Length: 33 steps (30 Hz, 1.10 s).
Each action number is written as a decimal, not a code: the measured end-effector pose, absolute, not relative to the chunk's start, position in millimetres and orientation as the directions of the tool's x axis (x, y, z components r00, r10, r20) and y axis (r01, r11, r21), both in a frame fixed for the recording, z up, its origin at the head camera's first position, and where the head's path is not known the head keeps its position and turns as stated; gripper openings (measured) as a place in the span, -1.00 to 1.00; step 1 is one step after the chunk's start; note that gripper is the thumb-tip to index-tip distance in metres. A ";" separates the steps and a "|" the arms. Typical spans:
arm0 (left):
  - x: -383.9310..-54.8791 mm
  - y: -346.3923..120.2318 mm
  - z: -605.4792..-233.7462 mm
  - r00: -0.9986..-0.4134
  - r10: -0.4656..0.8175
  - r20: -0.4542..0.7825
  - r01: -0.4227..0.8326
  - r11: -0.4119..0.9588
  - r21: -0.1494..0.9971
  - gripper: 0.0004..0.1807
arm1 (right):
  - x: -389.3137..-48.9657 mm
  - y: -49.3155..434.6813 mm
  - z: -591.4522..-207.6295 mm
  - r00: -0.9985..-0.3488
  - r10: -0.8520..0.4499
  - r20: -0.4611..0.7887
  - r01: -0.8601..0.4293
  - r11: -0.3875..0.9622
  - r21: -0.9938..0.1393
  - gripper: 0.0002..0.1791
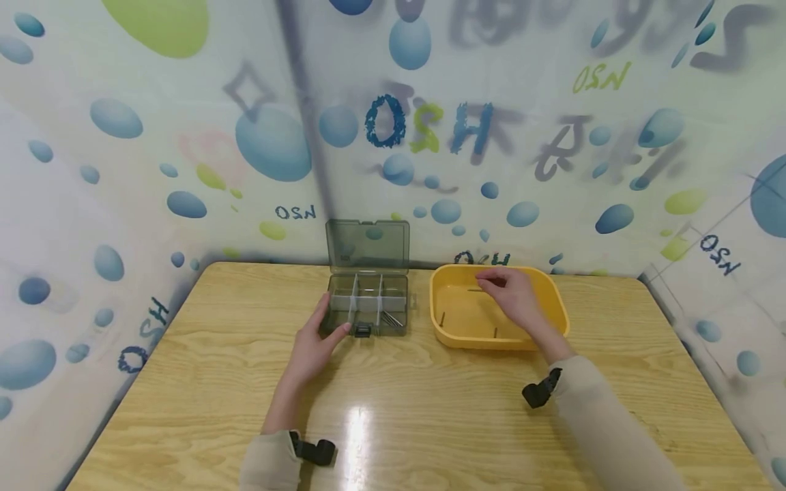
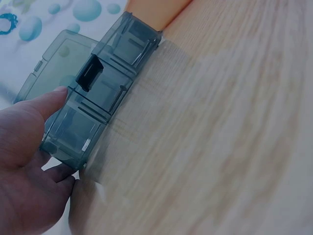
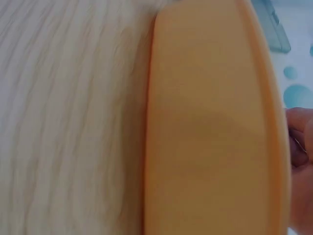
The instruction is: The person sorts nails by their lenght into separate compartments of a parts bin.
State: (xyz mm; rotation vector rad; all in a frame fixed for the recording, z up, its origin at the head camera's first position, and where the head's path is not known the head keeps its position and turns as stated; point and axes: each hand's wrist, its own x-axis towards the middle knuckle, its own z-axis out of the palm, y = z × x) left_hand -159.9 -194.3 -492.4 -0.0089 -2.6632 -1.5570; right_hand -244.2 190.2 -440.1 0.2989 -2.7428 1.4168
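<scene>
A smoky see-through compartment box (image 1: 380, 302) lies on the table with its lid (image 1: 368, 245) raised. My left hand (image 1: 313, 349) holds the box by its front left corner, thumb on the front wall and fingers along the left side, also seen in the left wrist view. Several thin metal pieces (image 1: 391, 319) lie in the front right compartment. Over the yellow tray (image 1: 437, 300), my right hand (image 1: 514, 298) reaches in with thumb and fingertips close together. A thin screw-like piece (image 1: 475, 290) shows just below the fingertips; whether they pinch anything is too small to tell.
Two more small screw-like pieces lie in the tray, one at the left (image 1: 442, 319) and one near the front (image 1: 495, 333). The tray stands to the right of the box on a wooden table (image 1: 417, 409). A patterned curtain (image 1: 344, 184) hangs behind both.
</scene>
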 end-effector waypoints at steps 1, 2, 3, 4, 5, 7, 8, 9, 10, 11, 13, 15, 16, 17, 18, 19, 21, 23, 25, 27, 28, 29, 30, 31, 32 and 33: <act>-159.6 -194.7 -492.4 -0.999 -0.022 0.050 0.033 0.491 0.871 -0.10 | -243.8 194.0 -441.8 -0.982 -0.145 0.125 -0.186 0.572 -0.799 -0.75; -159.4 -194.8 -492.4 -0.999 -0.020 0.047 0.031 0.489 0.872 -0.09 | -243.0 197.6 -443.1 -0.982 -0.140 0.127 -0.185 0.575 -0.797 -0.75; -159.2 -195.1 -492.3 -0.999 -0.017 0.044 0.030 0.488 0.872 -0.09 | -242.7 201.0 -444.4 -0.983 -0.135 0.128 -0.183 0.580 -0.794 -0.75; -158.8 -195.3 -492.2 -0.999 -0.015 0.042 0.029 0.488 0.872 -0.09 | -242.3 204.3 -445.4 -0.984 -0.129 0.125 -0.177 0.589 -0.789 -0.75; -158.5 -195.6 -492.2 -0.999 -0.015 0.040 0.028 0.487 0.873 -0.09 | -242.1 207.5 -446.1 -0.986 -0.122 0.118 -0.168 0.592 -0.789 -0.74; -158.0 -195.6 -492.0 -0.999 -0.017 0.037 0.025 0.487 0.873 -0.09 | -242.1 213.2 -447.5 -0.988 -0.111 0.110 -0.155 0.601 -0.784 -0.73; -157.9 -195.4 -491.9 -0.999 -0.015 0.040 0.028 0.488 0.873 -0.09 | -242.1 215.8 -447.8 -0.989 -0.106 0.104 -0.147 0.605 -0.782 -0.73; -157.8 -195.3 -491.8 -0.999 -0.016 0.042 0.029 0.489 0.872 -0.09 | -242.1 217.8 -447.7 -0.990 -0.099 0.096 -0.137 0.616 -0.776 -0.72; -158.1 -195.1 -491.8 -0.999 -0.017 0.044 0.030 0.490 0.871 -0.09 | -242.3 219.9 -447.6 -0.992 -0.093 0.090 -0.129 0.623 -0.771 -0.72; -158.4 -194.6 -491.7 -0.999 -0.017 0.047 0.033 0.491 0.871 -0.09 | -242.4 221.6 -447.2 -0.992 -0.087 0.089 -0.124 0.628 -0.769 -0.72; -159.4 -193.7 -491.7 -0.998 -0.010 0.058 0.046 0.490 0.871 -0.09 | -242.7 224.3 -446.4 -0.993 -0.072 0.092 -0.117 0.644 -0.756 -0.72; -160.4 -192.9 -492.0 -0.998 -0.009 0.058 0.046 0.485 0.873 -0.09 | -242.9 225.4 -445.5 -0.993 -0.060 0.099 -0.114 0.657 -0.745 -0.71; -160.8 -192.7 -492.0 -0.998 -0.009 0.058 0.047 0.482 0.875 -0.09 | -243.5 226.0 -445.7 -0.994 -0.056 0.097 -0.110 0.656 -0.747 -0.71; -160.8 -192.6 -492.1 -0.998 -0.009 0.057 0.045 0.480 0.876 -0.09 | -244.2 226.1 -446.2 -0.994 -0.051 0.092 -0.103 0.656 -0.747 -0.71; -160.8 -192.6 -492.1 -0.999 -0.010 0.053 0.042 0.478 0.877 -0.09 | -244.8 226.0 -446.9 -0.995 -0.051 0.088 -0.099 0.660 -0.744 -0.71; -160.6 -192.6 -492.1 -0.999 -0.014 0.048 0.036 0.477 0.878 -0.09 | -245.5 226.0 -447.7 -0.995 -0.052 0.080 -0.095 0.660 -0.745 -0.71; -160.3 -192.7 -491.8 -0.999 -0.016 0.042 0.030 0.472 0.881 -0.09 | -247.2 225.8 -449.8 -0.996 -0.053 0.070 -0.088 0.670 -0.737 -0.73; -159.9 -193.4 -491.7 -0.999 -0.015 0.038 0.026 0.476 0.879 -0.09 | -248.7 225.8 -451.4 -0.997 -0.052 0.063 -0.082 0.685 -0.724 -0.74; -159.8 -193.7 -491.7 -0.999 -0.014 0.039 0.027 0.476 0.879 -0.09 | -250.2 226.2 -452.1 -0.997 -0.057 0.059 -0.082 0.700 -0.709 -0.74; -159.9 -194.2 -492.0 -0.999 -0.015 0.041 0.029 0.478 0.878 -0.09 | -252.4 227.2 -452.2 -0.997 -0.063 0.046 -0.077 0.709 -0.701 -0.74; -160.0 -194.5 -492.2 -0.999 -0.014 0.042 0.031 0.480 0.877 -0.10 | -253.2 227.8 -451.7 -0.997 -0.071 0.038 -0.077 0.711 -0.699 -0.74; -160.2 -194.4 -492.2 -0.999 -0.013 0.044 0.032 0.478 0.878 -0.09 | -254.1 228.2 -451.3 -0.997 -0.078 0.030 -0.077 0.713 -0.697 -0.74; -160.3 -194.4 -492.3 -0.999 -0.013 0.045 0.033 0.477 0.878 -0.09 | -255.1 228.9 -451.0 -0.996 -0.085 0.022 -0.076 0.717 -0.693 -0.74; -160.2 -194.4 -492.3 -0.999 -0.013 0.043 0.032 0.477 0.878 -0.09 | -256.1 229.4 -450.7 -0.996 -0.092 0.015 -0.076 0.720 -0.690 -0.74; -160.3 -194.7 -492.5 -0.999 -0.010 0.044 0.034 0.477 0.878 -0.09 | -256.8 229.6 -450.3 -0.995 -0.097 0.007 -0.075 0.725 -0.684 -0.74; -160.2 -194.9 -492.6 -0.999 -0.009 0.042 0.032 0.477 0.878 -0.09 | -257.2 229.6 -449.9 -0.995 -0.100 -0.002 -0.073 0.729 -0.680 -0.74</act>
